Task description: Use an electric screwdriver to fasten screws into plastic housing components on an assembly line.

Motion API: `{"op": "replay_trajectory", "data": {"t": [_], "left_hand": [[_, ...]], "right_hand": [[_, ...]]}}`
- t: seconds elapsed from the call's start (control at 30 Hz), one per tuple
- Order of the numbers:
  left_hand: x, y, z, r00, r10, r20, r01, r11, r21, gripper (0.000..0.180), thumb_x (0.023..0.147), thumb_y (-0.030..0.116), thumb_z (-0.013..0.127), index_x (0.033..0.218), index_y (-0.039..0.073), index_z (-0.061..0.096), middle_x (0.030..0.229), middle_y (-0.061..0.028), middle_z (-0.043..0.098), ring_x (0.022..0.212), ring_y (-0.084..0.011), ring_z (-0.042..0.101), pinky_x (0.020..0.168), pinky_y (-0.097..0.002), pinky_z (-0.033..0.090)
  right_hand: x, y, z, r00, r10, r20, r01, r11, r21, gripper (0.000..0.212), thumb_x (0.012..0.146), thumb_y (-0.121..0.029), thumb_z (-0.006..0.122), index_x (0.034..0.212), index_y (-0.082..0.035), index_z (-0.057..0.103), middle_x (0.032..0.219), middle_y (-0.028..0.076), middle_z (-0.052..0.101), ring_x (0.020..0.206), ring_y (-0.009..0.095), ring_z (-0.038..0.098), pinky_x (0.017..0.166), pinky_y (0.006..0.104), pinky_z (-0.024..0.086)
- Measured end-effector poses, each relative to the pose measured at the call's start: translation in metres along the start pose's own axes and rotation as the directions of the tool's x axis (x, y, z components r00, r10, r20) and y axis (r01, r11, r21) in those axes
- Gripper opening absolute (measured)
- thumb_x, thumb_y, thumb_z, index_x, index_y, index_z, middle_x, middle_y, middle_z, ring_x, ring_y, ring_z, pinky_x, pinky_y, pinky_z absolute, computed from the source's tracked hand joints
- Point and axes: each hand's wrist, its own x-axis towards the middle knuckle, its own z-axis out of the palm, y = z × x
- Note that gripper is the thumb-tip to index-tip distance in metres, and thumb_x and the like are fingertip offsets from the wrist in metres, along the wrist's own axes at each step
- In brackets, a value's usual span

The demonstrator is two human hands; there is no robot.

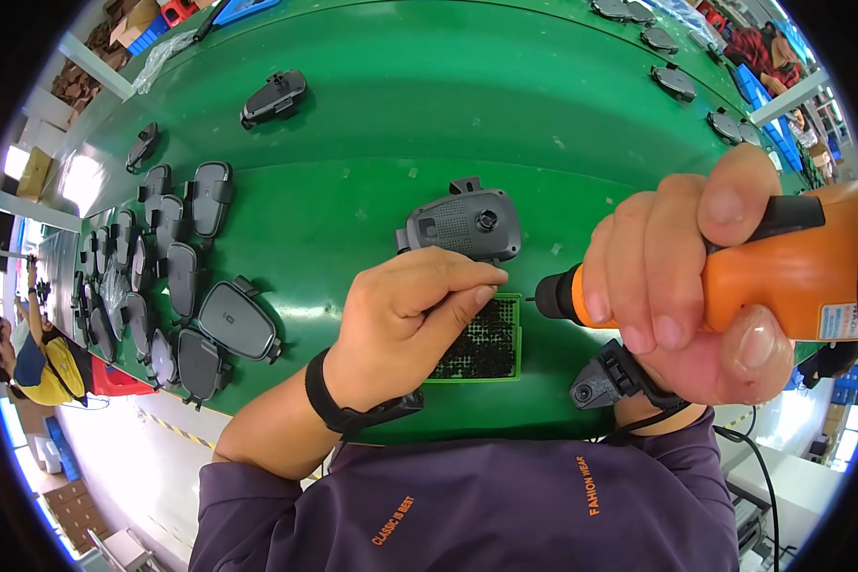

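My right hand (653, 262) is wrapped round an orange electric screwdriver (777, 276), held level with its thin bit pointing left. Facing that bit, my left hand (400, 310) has thumb and forefinger pinched together; whatever is between them is too small to make out. A short gap separates the fingertips from the bit. Just beyond my left hand a dark grey phone holder (458, 227) lies on the green table, a round black knob on its upper side. Partly under my left hand sits a green tray (519, 338) of small black pieces, probably screws.
Several phone holders (238, 319) crowd the table's left side. Another phone holder (275, 97) lies farther back, and several more (674, 82) are at the far right. Blue trays (767, 110) line the right edge. A person (52, 367) is at the far left. A black cable (767, 477) hangs at right.
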Motion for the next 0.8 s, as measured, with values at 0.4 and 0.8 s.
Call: {"op": "replay_trajectory", "data": {"t": [0.4,0.8], "left_hand": [[-0.002,0.005,0.003,0.98,-0.195,-0.038,0.192,0.979,-0.065,0.012,0.084,-0.002,0.076,0.096,0.001,0.074,0.089,-0.01,0.073,0.076,-0.0199,0.068,0.068,-0.0303,0.053],[-0.002,-0.001,0.002,0.995,0.08,0.054,-0.091,0.965,0.244,0.013,0.075,0.002,0.08,0.087,0.003,0.072,0.083,-0.0087,0.063,0.076,-0.0282,0.064,0.067,-0.0383,0.052]], "right_hand": [[-0.027,0.007,-0.026,0.998,-0.055,-0.001,0.055,0.997,0.057,0.047,0.091,-0.032,0.072,0.123,-0.012,0.044,0.073,-0.003,0.057,0.063,0.013,0.057,0.067,0.0306,0.051],[-0.008,0.015,-0.014,0.985,-0.07,0.155,0.057,0.994,0.089,0.046,0.093,-0.033,0.071,0.125,-0.013,0.044,0.075,-0.004,0.057,0.065,0.012,0.057,0.069,0.0303,0.05]]}}
